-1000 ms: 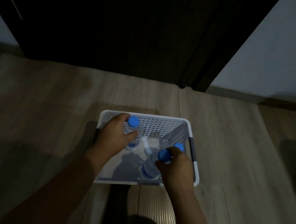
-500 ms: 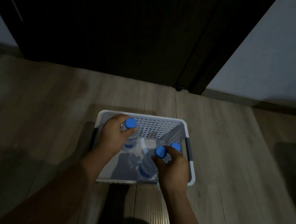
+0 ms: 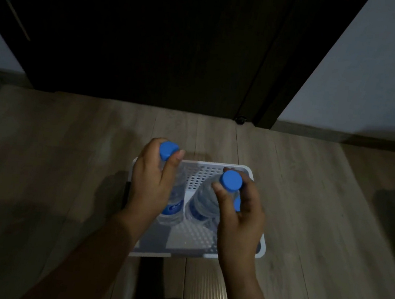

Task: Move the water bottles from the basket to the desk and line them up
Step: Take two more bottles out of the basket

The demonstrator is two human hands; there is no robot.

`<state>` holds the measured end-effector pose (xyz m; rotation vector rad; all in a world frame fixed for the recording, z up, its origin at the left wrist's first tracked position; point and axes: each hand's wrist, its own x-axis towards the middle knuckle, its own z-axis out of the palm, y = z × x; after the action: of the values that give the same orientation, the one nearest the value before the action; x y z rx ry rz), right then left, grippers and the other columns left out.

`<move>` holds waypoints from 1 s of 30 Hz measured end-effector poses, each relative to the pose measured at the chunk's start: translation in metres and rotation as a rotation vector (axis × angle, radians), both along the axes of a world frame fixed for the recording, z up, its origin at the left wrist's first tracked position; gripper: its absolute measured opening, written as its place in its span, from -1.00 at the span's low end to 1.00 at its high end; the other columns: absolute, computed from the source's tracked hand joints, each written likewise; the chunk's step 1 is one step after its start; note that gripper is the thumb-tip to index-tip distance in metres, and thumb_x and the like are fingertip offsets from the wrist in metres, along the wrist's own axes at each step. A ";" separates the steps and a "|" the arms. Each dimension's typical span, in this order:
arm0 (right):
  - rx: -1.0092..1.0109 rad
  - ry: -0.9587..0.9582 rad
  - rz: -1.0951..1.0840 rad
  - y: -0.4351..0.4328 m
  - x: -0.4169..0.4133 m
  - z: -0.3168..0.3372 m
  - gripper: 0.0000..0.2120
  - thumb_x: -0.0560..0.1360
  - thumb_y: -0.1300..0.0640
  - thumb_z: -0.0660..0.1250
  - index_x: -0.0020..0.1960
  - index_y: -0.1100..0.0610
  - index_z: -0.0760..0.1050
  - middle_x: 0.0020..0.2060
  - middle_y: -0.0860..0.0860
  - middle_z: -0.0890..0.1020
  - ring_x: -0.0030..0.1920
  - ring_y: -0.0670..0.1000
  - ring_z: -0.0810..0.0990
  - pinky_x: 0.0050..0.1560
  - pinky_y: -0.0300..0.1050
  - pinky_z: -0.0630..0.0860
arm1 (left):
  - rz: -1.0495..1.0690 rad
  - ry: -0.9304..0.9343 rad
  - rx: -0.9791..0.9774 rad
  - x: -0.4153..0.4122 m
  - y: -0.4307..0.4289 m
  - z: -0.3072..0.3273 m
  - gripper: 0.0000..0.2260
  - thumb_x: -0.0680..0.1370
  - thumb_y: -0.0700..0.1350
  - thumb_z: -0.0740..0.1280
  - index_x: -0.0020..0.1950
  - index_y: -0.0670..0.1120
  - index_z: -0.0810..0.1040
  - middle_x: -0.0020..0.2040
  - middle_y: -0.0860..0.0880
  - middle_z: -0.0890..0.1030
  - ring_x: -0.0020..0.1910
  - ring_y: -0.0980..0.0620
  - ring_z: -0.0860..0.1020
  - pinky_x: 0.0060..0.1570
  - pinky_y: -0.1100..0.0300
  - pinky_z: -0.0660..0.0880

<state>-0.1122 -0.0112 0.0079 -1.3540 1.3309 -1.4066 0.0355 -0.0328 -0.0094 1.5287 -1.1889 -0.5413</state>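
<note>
- The right hand (image 3: 239,222) pinches one water bottle (image 3: 203,200) by its neck, lifted higher than a second ago.
- The left hand (image 3: 152,186) grips a second bottle (image 3: 172,211), its cap now above the basket (image 3: 204,163) rim.
- A third bottle (image 3: 237,204) waits inside the basket; the tabletop is out of view.

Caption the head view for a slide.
At a white basket on the wooden floor, the left hand grips one blue-capped water bottle and the right hand a second bottle.
</note>
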 end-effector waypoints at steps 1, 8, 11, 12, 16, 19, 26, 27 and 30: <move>-0.026 -0.010 -0.010 -0.001 0.000 0.006 -0.71 0.48 0.03 0.39 0.13 0.16 0.53 -0.05 -0.05 0.65 0.01 -0.11 0.62 0.00 -0.31 0.53 | -0.024 -0.014 -0.024 0.000 0.002 0.008 -0.66 0.55 0.21 0.15 0.02 -0.05 0.46 -0.17 0.00 0.55 -0.21 0.06 0.56 -0.20 0.16 0.52; -0.174 0.191 0.058 -0.018 0.000 0.083 -0.66 0.54 -0.08 0.16 0.10 0.16 0.47 -0.17 -0.14 0.56 -0.14 -0.19 0.56 -0.13 -0.46 0.42 | -0.154 -0.063 -0.063 0.004 0.014 0.094 -0.68 0.55 0.19 0.09 -0.01 -0.03 0.46 -0.18 0.01 0.53 -0.21 0.07 0.55 -0.19 0.18 0.52; -0.195 0.221 0.056 -0.025 -0.002 0.140 -0.68 0.55 -0.13 0.12 0.06 0.08 0.45 -0.17 -0.17 0.55 -0.16 -0.17 0.56 -0.17 -0.46 0.41 | -0.155 -0.031 -0.067 0.006 0.013 0.153 -0.68 0.55 0.19 0.09 -0.04 -0.03 0.47 -0.20 0.03 0.53 -0.21 0.06 0.55 -0.18 0.22 0.51; -0.197 0.211 0.054 -0.027 -0.001 0.163 -0.68 0.55 -0.15 0.10 0.05 0.06 0.45 -0.17 -0.17 0.55 -0.16 -0.17 0.56 -0.18 -0.46 0.41 | -0.162 -0.003 -0.071 0.006 0.011 0.177 -0.69 0.55 0.18 0.10 -0.05 -0.02 0.47 -0.21 0.03 0.53 -0.20 0.05 0.56 -0.19 0.24 0.51; -0.193 0.209 0.138 -0.024 0.002 0.263 -0.74 0.56 -0.14 0.10 0.01 0.00 0.44 -0.16 -0.11 0.55 -0.19 -0.18 0.55 -0.21 -0.50 0.40 | -0.167 0.056 -0.075 0.008 0.015 0.274 -0.73 0.57 0.14 0.12 -0.06 -0.02 0.47 -0.23 -0.01 0.56 -0.23 0.02 0.58 -0.25 0.26 0.53; -0.206 0.204 0.159 -0.015 0.000 0.342 -0.75 0.57 -0.14 0.10 0.01 -0.01 0.43 -0.19 -0.14 0.55 -0.20 -0.18 0.55 -0.21 -0.50 0.40 | -0.124 0.059 -0.088 0.010 0.026 0.349 -0.71 0.56 0.14 0.13 -0.09 -0.04 0.48 -0.26 -0.07 0.56 -0.29 0.02 0.57 -0.29 0.21 0.53; -0.242 0.125 0.187 0.006 0.000 0.535 -0.82 0.54 -0.15 0.14 -0.03 -0.09 0.44 -0.24 -0.11 0.56 -0.26 -0.10 0.56 -0.28 -0.40 0.46 | -0.033 0.002 -0.088 0.012 0.055 0.533 -0.67 0.54 0.16 0.12 -0.15 -0.06 0.50 -0.28 0.02 0.56 -0.30 0.09 0.56 -0.32 0.40 0.46; -0.251 0.124 0.189 0.010 0.000 0.562 -0.83 0.54 -0.14 0.14 -0.04 -0.09 0.44 -0.25 -0.12 0.56 -0.26 -0.10 0.56 -0.28 -0.39 0.46 | -0.026 0.003 -0.088 0.011 0.059 0.560 -0.67 0.54 0.16 0.12 -0.16 -0.05 0.50 -0.27 0.03 0.57 -0.28 0.10 0.56 -0.31 0.41 0.46; -0.276 0.105 0.180 0.022 0.002 0.641 -0.84 0.54 -0.13 0.16 -0.06 -0.08 0.45 -0.26 -0.12 0.55 -0.26 -0.09 0.56 -0.29 -0.41 0.45 | -0.026 0.065 -0.127 0.009 0.071 0.643 -0.68 0.55 0.14 0.14 -0.21 -0.05 0.49 -0.28 -0.01 0.59 -0.28 0.09 0.58 -0.29 0.36 0.48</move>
<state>-0.1107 0.0108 0.6487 -1.7059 1.0757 -1.4493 0.0442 0.0379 0.6340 1.3794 -1.1727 -0.5192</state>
